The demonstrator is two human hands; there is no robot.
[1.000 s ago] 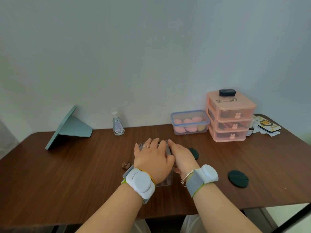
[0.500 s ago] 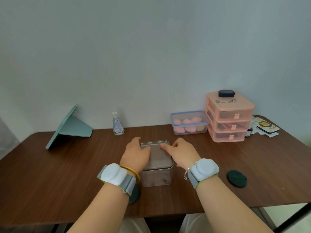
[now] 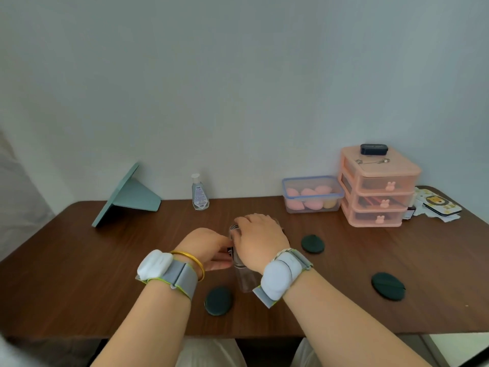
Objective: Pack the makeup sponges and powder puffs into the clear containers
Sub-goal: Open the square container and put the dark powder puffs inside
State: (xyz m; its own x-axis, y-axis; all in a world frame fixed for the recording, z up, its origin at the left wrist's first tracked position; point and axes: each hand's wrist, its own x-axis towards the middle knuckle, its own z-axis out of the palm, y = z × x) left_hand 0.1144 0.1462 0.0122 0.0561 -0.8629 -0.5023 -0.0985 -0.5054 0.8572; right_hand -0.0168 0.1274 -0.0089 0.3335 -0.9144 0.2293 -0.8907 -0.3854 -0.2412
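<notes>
A clear container (image 3: 246, 280) stands at the table's middle, mostly hidden by my hands. My right hand (image 3: 260, 239) lies on top of its lid, fingers bent over the far edge. My left hand (image 3: 206, 247) is at the container's left side, with thumb and fingertips pinching at its wall near a small dark part. Three dark green powder puffs lie loose on the table: one near the front (image 3: 219, 301), one to the right of the container (image 3: 312, 243), one further right (image 3: 388, 286). A second clear container with a blue-rimmed lid (image 3: 288, 205) holds pink sponges at the back.
A pink three-drawer organiser (image 3: 378, 205) stands at the back right, with a dark case on top and a lion-print tin (image 3: 440, 205) beside it. A sanitiser bottle (image 3: 199, 193) and a teal stand (image 3: 127, 198) are at the back left. The front table edge is close.
My right hand moved from the container's right side onto its lid. My left hand dropped to the container's left wall. The container looks shifted slightly right.
</notes>
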